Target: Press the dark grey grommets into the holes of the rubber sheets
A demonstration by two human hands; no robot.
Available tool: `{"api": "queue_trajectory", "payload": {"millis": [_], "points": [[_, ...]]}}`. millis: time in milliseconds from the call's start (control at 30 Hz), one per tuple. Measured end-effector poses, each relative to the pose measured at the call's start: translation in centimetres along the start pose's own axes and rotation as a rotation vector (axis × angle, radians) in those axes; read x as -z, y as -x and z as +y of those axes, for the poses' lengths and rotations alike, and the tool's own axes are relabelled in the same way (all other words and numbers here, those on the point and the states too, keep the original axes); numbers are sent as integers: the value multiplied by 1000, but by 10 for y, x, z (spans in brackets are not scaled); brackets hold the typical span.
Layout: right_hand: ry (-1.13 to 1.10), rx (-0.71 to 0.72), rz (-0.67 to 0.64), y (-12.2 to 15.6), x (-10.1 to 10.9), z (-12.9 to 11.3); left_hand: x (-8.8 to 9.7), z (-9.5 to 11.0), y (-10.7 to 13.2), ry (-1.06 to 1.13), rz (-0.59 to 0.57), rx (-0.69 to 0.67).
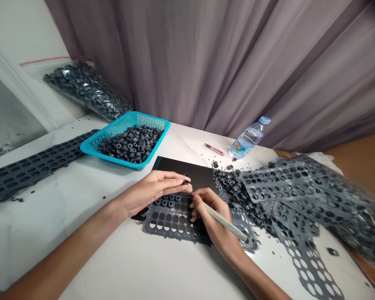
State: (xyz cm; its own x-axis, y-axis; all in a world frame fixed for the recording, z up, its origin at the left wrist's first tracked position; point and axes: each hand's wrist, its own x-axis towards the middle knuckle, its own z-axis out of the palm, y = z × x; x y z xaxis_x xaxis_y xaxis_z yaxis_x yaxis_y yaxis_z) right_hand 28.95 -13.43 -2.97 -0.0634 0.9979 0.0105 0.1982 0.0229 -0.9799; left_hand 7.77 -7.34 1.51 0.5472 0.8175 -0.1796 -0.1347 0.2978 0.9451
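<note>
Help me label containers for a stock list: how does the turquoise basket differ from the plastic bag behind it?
The turquoise basket is coloured, with perforated walls; the plastic bag is see-through.
The basket is open-topped and sits upright on the white table; the bag slopes at a slant near the curtain.
Both hold many small dark pieces.

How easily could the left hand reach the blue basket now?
Probably yes: the left hand is near the blue basket and nothing stands between them, though it holds a small dark piece.
</note>
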Motion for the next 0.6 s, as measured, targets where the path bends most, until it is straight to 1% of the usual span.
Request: {"api": "queue_trajectory", "payload": {"millis": [33,67,133,200,233,300,333,400,467,533,600], "points": [[27,19,28,-1,1,0,0,1,0,-61,70,-57],[49,29,42,-1,1,0,1,3,0,-151,177,-142],[73,36,42,-2,2,-2,7,10,2,-410,452,-362],[96,51,17,-3,2,-5,21,20,5,-690,689,-563],[112,66,-4,-3,2,-7,31,24,6,-803,764,-626],[137,81,-61,-4,3,-11,53,29,6,-966,867,-686],[140,71,-84,-4,3,-12,64,30,5,-1028,897,-690],[122,30,-107,-5,3,-13,82,29,2,-1124,905,-683],[96,7,-106,-6,4,-14,91,26,1,-1196,879,-668],[94,15,-104,-7,4,-13,87,25,1,-1236,847,-670],[112,20,-106,-8,4,-12,73,25,3,-1224,801,-688]]}}
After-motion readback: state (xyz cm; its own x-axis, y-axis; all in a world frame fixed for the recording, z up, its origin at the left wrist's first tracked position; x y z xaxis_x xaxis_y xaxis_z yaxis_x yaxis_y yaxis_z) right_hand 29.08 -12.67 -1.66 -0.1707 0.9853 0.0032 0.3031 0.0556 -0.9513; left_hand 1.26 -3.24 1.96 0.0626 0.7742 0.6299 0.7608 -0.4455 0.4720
